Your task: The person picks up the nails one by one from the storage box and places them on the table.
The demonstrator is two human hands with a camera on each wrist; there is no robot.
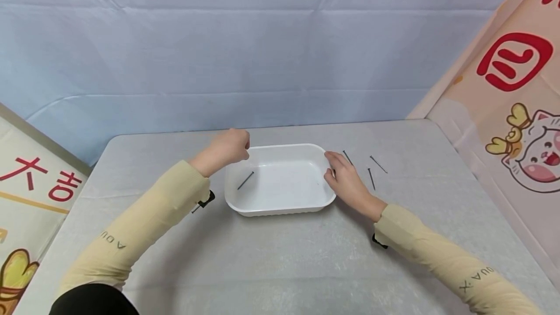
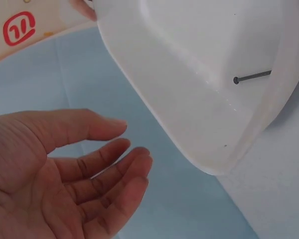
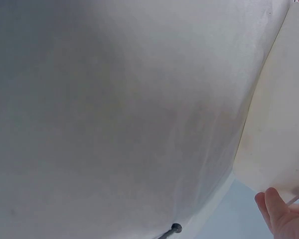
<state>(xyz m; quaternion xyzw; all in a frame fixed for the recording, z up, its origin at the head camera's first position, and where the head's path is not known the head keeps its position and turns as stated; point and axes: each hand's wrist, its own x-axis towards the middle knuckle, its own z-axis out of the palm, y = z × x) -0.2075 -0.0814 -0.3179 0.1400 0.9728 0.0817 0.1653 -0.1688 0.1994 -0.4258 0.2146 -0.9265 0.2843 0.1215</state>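
A white rectangular tray stands on the table, with one dark nail lying inside near its left end. My left hand hovers by the tray's back left corner. In the left wrist view its fingers are relaxed and hold nothing, with a gap between them and the tray's rim. At the other end, my right hand holds the tray's right rim. The right wrist view catches its fingertips against the tray's outer wall.
Three nails lie right of the tray: one beside the right hand, a slanted nail and a nearer nail. A thin dark piece shows beside the left sleeve. A pale blue cloth hangs behind the table.
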